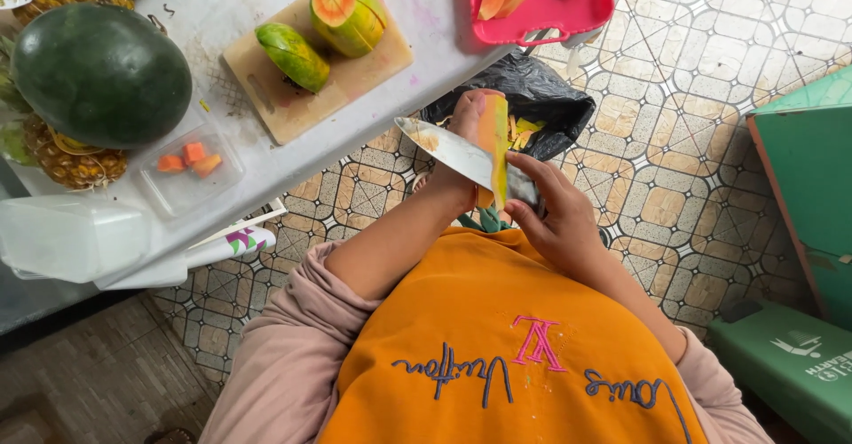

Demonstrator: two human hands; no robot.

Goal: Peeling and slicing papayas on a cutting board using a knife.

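- Left hand holds a papaya slice upright over a black bag, fingers wrapped around it
- Right hand, fingers clamped on the handle, lays a knife against the peel
- Judged partway: peeled strips fill the pink tray at 1 o'clock; two unpeeled papaya pieces wait on the counter at 11 o'clock
- Green bin with white markings at 4 o'clock

Floor: beige tiles w/ dark geometric lattice pattern; darker brown tiling at lower left. White table ran along upper left, surface scuffed. Green cabinet stood at right edge, green bin below it. Daylight was soft, even, no hard shadows.
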